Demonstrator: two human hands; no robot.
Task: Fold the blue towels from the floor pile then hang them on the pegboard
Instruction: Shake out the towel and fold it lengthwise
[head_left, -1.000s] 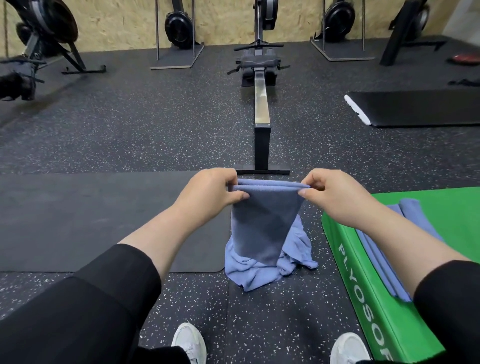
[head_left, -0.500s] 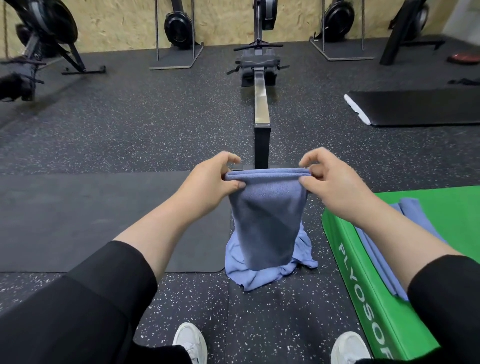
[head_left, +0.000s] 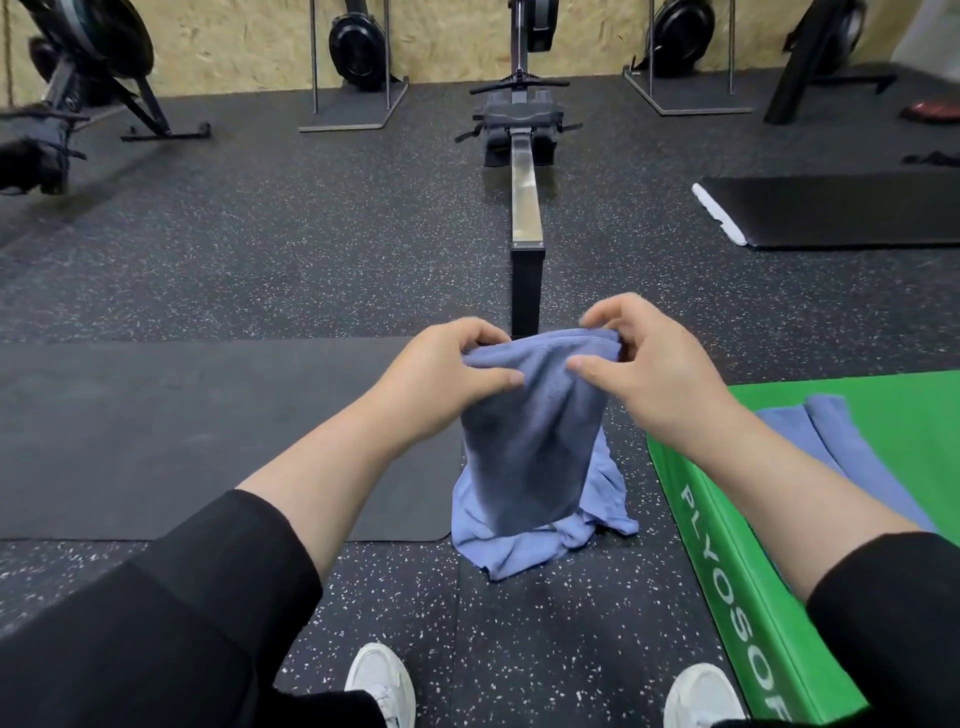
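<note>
A folded blue towel (head_left: 530, 441) hangs in front of me, held up by its top edge. My left hand (head_left: 447, 369) pinches the top left corner between thumb and fingers. My right hand (head_left: 649, 364) pinches the top right corner, thumb on the near side. Below it a crumpled blue towel pile (head_left: 519, 545) lies on the speckled floor. Folded blue towels (head_left: 841, 447) rest on a green plyo box (head_left: 883, 415) at my right. The pegboard is not in view.
A rowing machine (head_left: 524, 171) runs straight ahead, its rear leg just beyond my hands. Black mats lie at left (head_left: 182, 431) and at far right (head_left: 841, 208). More machines stand along the back wall. My white shoes (head_left: 382, 686) show at the bottom.
My hands have come closer together, so the towel's top edge is narrower and bunched. The towel rose slightly from one second ago.
</note>
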